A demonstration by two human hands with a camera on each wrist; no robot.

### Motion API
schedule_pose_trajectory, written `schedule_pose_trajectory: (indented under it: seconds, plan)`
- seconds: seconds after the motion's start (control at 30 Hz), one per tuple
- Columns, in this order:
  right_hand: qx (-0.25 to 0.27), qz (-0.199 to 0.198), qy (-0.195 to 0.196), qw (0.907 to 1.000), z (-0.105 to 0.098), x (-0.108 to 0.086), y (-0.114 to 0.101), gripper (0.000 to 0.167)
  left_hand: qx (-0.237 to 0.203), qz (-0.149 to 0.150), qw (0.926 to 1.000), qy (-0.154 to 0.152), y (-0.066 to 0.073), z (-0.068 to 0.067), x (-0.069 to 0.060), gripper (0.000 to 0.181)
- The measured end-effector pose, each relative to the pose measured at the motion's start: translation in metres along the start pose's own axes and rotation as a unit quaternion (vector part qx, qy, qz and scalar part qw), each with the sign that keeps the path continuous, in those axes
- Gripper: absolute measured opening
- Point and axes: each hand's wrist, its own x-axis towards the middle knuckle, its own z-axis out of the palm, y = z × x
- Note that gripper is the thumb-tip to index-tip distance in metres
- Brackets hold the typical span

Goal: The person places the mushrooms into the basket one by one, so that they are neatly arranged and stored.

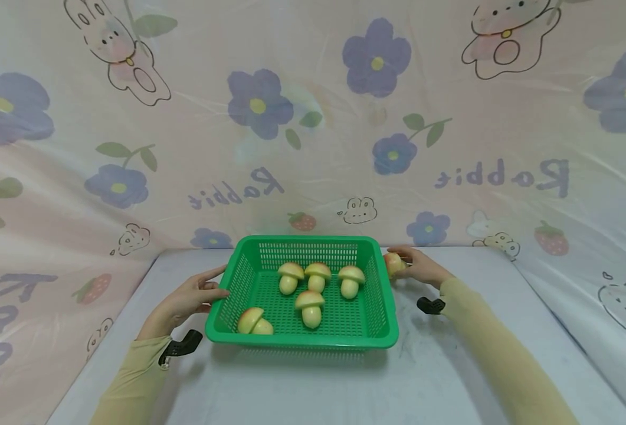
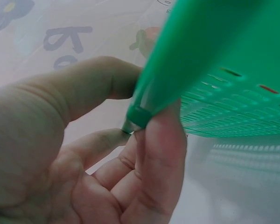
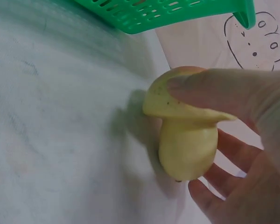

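Note:
A green plastic basket (image 1: pixel 302 340) stands in the middle of the table, with several toy mushrooms inside. One mushroom (image 1: pixel 311 310) sits near the basket's centre and another mushroom (image 1: pixel 254 321) leans in its front left corner. My left hand (image 1: pixel 187 301) grips the basket's left rim; the left wrist view shows the thumb and fingers pinching the green rim (image 2: pixel 177 56). To the right of the basket, my right hand (image 1: pixel 421 267) holds a mushroom (image 3: pixel 189 144) with a yellowish cap and pale stem. Thumb and fingers lie around its cap and stem, just outside the basket wall.
The white tabletop (image 1: pixel 302 389) extends around the basket. A patterned cloth (image 1: pixel 313 147) with flowers and rabbits hangs behind and along the sides. Dark wrist-worn devices (image 1: pixel 181 347) sit at both sleeves.

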Motion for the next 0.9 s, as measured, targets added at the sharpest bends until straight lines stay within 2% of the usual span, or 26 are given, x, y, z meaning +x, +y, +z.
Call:
schedule_pose_trajectory:
  seconds: [0.23, 0.47, 0.67, 0.9]
  plan:
    - [-0.003, -0.002, 0.013, 0.9999, 0.000, -0.001, 0.000, 0.072, -0.002, -0.009, 0.9999, 0.006, 0.000, -0.001, 0.002, 0.082]
    - [-0.010, 0.013, 0.022, 0.9996, -0.002, -0.007, -0.001, 0.068, -0.003, -0.001, 1.0000, -0.007, 0.001, -0.001, 0.001, 0.082]
    - [-0.011, 0.017, 0.024, 0.9995, -0.005, -0.014, -0.002, 0.057, -0.004, -0.002, 1.0000, -0.007, 0.003, -0.001, -0.001, 0.082]
    - [-0.035, 0.027, 0.019, 0.9988, -0.009, -0.028, -0.001, 0.065, -0.005, -0.003, 1.0000, -0.006, 0.003, 0.000, -0.001, 0.082]
